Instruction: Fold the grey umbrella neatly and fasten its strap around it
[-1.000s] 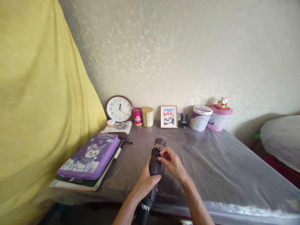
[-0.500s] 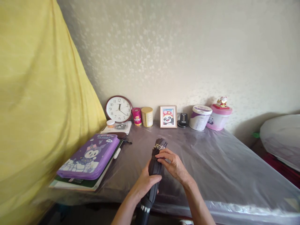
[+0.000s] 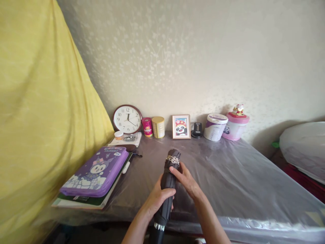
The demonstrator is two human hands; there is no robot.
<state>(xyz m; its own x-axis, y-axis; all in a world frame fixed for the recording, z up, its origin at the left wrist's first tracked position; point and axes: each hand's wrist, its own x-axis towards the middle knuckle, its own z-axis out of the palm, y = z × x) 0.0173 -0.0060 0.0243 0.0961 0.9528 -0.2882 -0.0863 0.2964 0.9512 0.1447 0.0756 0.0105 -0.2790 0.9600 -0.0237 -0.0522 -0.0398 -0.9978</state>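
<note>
A folded black umbrella (image 3: 167, 183) slants up and away from me above the front of the table. Around its far end runs a light patterned band, and near its dark handle sits a shiny silver ring. My left hand (image 3: 160, 197) is wrapped round the middle of the umbrella, thumb across the top. Higher up, my right hand (image 3: 186, 179) grips it from the right, with the thumb on the folded cloth just below the band. The right fingers are partly hidden behind the umbrella.
A plastic-covered table (image 3: 223, 179) spreads beneath. To the left, a purple zip case (image 3: 95, 173) lies on books beside a yellow curtain (image 3: 45, 112). Along the wall stand a clock (image 3: 127, 118), tins (image 3: 158, 127), a picture frame (image 3: 181, 126), a black stand (image 3: 197, 130) and tubs (image 3: 215, 127).
My right hand has gone from pinching near the band with its fingers on top to holding the umbrella from the side, thumb on top. The left hand keeps its grip.
</note>
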